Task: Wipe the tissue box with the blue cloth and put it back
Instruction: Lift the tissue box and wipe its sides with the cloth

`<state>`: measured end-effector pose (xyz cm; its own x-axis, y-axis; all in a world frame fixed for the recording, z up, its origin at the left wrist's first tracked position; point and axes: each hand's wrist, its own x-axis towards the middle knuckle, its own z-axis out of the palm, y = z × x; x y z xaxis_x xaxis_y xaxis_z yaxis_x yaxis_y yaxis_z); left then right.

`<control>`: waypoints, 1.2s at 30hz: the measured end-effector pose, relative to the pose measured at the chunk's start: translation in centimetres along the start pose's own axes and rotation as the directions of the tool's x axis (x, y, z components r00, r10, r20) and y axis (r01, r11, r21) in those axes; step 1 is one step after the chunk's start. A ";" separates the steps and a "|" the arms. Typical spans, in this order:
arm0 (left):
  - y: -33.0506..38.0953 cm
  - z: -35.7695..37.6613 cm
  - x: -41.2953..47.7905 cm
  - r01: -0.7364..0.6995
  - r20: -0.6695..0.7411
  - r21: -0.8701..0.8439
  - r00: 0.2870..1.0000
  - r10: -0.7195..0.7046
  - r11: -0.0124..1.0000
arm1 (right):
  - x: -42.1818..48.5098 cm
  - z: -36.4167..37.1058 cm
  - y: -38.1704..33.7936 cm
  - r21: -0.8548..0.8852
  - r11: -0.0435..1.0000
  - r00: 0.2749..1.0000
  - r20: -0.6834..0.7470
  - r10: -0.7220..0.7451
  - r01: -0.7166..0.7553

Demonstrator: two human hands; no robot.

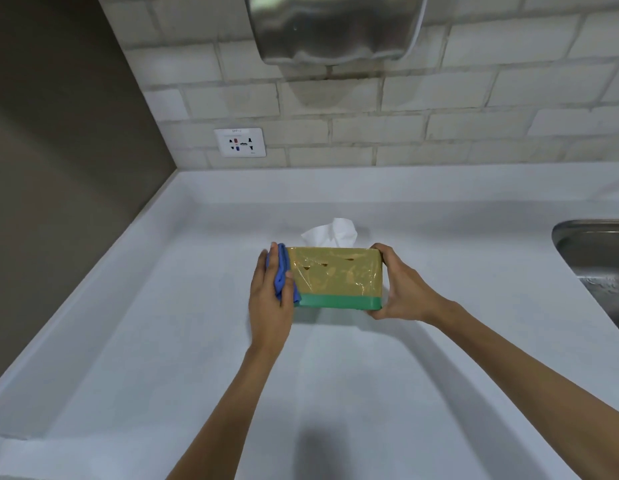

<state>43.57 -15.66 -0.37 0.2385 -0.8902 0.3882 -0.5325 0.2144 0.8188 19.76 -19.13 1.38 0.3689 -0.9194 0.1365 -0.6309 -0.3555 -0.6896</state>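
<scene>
The tissue box (337,277) is olive with a green band along its lower edge and wrapped in clear film. A white tissue (332,233) sticks out of its far side. It is held above the white counter (162,306), tipped toward me. My right hand (401,284) grips the box's right end. My left hand (271,292) presses the folded blue cloth (283,275) flat against the box's left end.
A steel sink (599,258) is set into the counter at the right edge. A wall socket (240,142) sits on the tiled wall at the back left. A metal hand dryer (332,27) hangs above. A brown wall borders the counter's left side.
</scene>
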 end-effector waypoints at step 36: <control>3.0 0.7 1.1 -0.241 0.078 0.439 0.970 0.231 0.865 | 0.3 0.0 -0.5 0.029 0.999 1.000 -0.016 0.017 -0.016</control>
<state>41.65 -16.29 2.18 0.0454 -0.8451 0.5327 -0.8751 0.2235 0.4292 20.14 -19.21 1.79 0.3476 -0.9277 0.1360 -0.6170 -0.3355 -0.7118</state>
